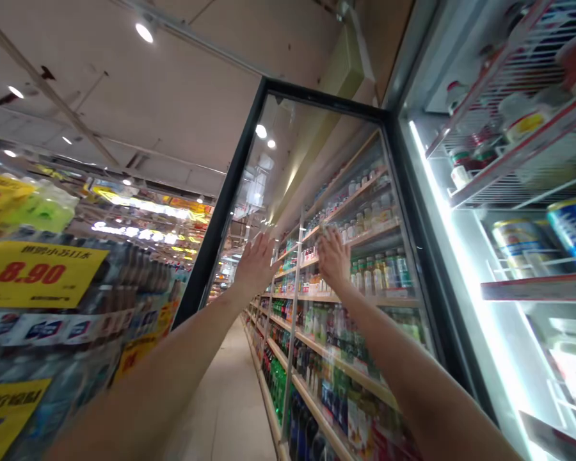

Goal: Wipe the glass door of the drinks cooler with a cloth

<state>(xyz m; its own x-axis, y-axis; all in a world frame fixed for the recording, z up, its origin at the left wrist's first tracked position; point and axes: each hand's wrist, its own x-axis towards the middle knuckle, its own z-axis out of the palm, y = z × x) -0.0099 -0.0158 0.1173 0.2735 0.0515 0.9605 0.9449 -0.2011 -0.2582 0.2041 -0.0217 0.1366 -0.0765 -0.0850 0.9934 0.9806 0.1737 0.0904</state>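
Note:
A glass door (288, 160) with a dark frame stands swung open from a lit cooler. My left hand (255, 269) lies spread against the left part of the glass, its fingers apart. Farther right, my right hand (333, 257) is on the same pane with its fingers up; something pale, too blurred to make out, shows at its fingertips, and it may be a cloth or a reflection. Both arms reach up from the bottom of the view. Through or mirrored in the glass, shelves of bottles (374, 275) show behind the hands.
On the right, the cooler's wire shelves (513, 153) hold bottles and cans (518, 246). Stacked bottle packs (134, 275) with yellow price signs (43, 274) stand at the left. A tiled aisle floor (230, 390) runs between. Ceiling lights (144, 32) are overhead.

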